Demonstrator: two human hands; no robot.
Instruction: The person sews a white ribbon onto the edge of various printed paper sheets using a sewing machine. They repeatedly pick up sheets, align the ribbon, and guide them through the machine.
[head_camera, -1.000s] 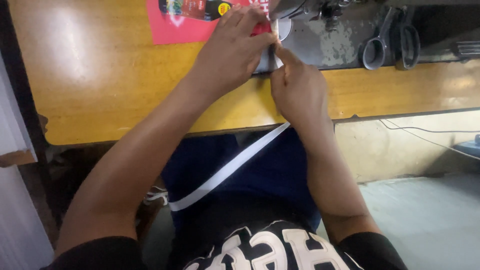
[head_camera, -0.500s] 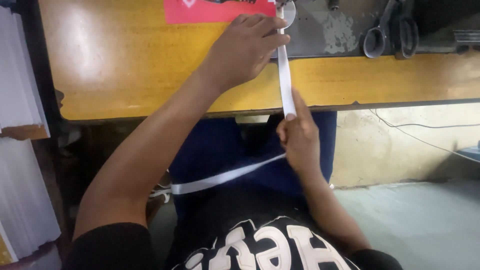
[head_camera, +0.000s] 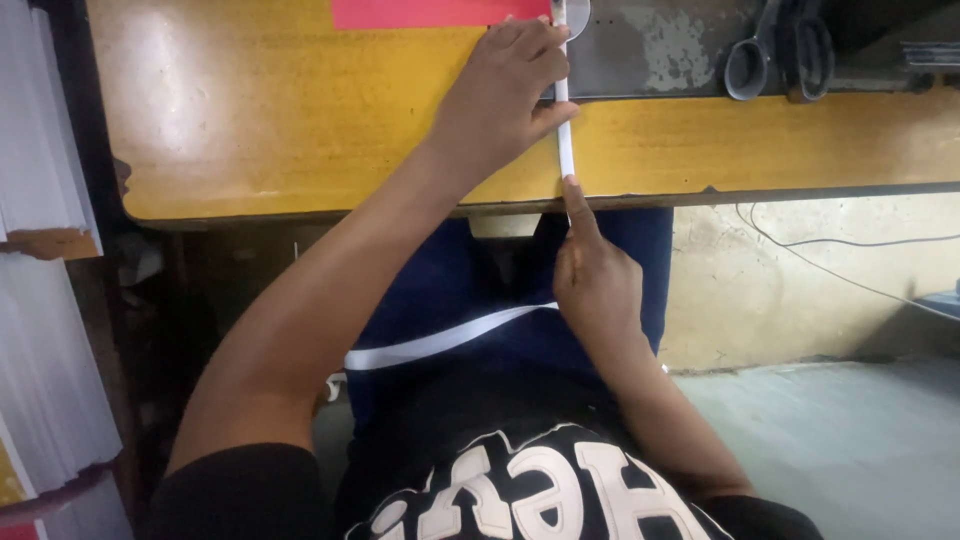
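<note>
White strap (head_camera: 563, 150) ran taut across the worktop (head_camera: 300, 130) edge. Left hand (head_camera: 505, 95) fingers pinned it flat at twelve o'clock; right hand (head_camera: 595, 285) fingers pinched it at six, keeping tension. Scissors (head_camera: 775, 50) lay unused at two o'clock.

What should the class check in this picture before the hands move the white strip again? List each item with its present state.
1. Left hand presses strip on the table: ok.
2. Right hand pinches the strip at the table edge: ok.
3. Strip straight between the hands: ok.
4. Strip's far end under the machine: cannot tell.
5. Scissors clear of both hands: ok.
6. Slack strip across the lap untangled: ok.
</note>
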